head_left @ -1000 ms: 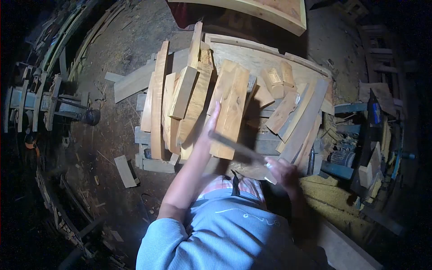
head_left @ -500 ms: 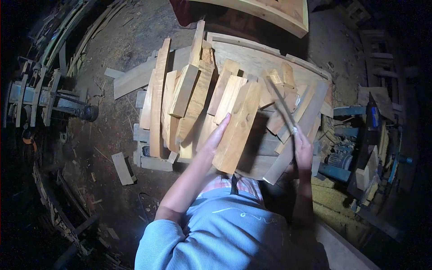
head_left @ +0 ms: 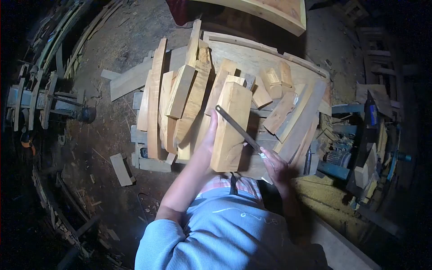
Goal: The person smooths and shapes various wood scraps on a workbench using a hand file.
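Observation:
My left hand [head_left: 209, 138] is wrapped round the left side of a thick, pale wooden block [head_left: 230, 144], its thumb up along the edge. The block slopes towards me in front of my waist, above the bench. In my right hand [head_left: 275, 167] is a narrow, dark metal bar [head_left: 238, 129] with a hole at its far end; its exact kind I cannot make out. The bar crosses the upper face of the block at a slant. Whether it touches the wood is hard to tell. Behind the block, other wood pieces [head_left: 220, 85] lie partly hidden.
Long boards [head_left: 156, 99] are heaped at the bench's left. Short offcuts [head_left: 273, 81] and a long grey board [head_left: 306, 117] lie to the right. A dark pointed tool [head_left: 308, 162] rests near the right edge. Beyond stands a large wooden panel [head_left: 270, 15]; a motor [head_left: 337, 158] sits at right.
My right hand has moved left and down, bringing the metal bar from beside the block to across its face. The block is now tipped more upright in my left hand.

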Action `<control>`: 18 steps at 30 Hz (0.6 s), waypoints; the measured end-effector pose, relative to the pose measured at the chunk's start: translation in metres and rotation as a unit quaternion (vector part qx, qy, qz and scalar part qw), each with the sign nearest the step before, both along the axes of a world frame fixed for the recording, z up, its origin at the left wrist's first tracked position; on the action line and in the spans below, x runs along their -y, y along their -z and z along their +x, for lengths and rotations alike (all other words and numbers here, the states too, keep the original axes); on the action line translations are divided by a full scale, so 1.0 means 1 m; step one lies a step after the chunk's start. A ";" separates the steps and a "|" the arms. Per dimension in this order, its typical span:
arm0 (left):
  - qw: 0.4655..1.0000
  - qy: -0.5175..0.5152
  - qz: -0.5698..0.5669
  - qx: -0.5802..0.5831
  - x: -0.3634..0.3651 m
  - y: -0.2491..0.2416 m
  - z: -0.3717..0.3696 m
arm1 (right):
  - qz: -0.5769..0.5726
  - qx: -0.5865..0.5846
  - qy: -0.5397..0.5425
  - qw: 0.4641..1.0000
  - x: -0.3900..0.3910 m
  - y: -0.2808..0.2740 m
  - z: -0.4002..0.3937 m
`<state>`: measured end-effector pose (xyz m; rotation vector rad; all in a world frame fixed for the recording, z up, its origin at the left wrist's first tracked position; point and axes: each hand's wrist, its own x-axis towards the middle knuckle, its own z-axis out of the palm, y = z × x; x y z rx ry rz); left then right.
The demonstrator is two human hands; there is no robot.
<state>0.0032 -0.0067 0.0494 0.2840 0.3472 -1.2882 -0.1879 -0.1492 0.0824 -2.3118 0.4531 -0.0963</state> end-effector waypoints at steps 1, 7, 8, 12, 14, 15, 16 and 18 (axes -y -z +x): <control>1.000 -0.002 0.002 0.002 -0.002 0.004 0.000 | 0.002 0.002 -0.002 1.000 0.000 -0.002 -0.002; 0.998 -0.059 0.019 0.022 0.000 0.005 0.007 | -0.099 -0.114 -0.196 0.969 0.003 -0.018 -0.009; 0.997 -0.060 0.031 0.033 -0.001 0.009 0.008 | -0.097 -0.097 -0.201 0.970 0.007 -0.014 -0.009; 1.000 -0.009 -0.003 -0.007 -0.002 0.012 0.011 | -0.224 0.107 -0.205 0.947 0.033 0.016 0.003; 0.999 0.008 -0.022 -0.024 -0.005 0.019 0.011 | -0.152 0.048 -0.128 0.979 0.032 0.007 0.003; 0.998 0.025 -0.039 -0.040 -0.006 0.015 0.012 | -0.076 -0.010 -0.049 0.996 0.031 0.002 0.005; 0.999 0.007 0.037 0.004 -0.004 0.010 0.011 | -0.075 -0.009 -0.049 0.996 0.030 0.000 0.005; 0.997 0.007 0.062 0.044 -0.006 -0.003 0.011 | -0.244 0.051 -0.296 0.922 0.030 -0.004 0.001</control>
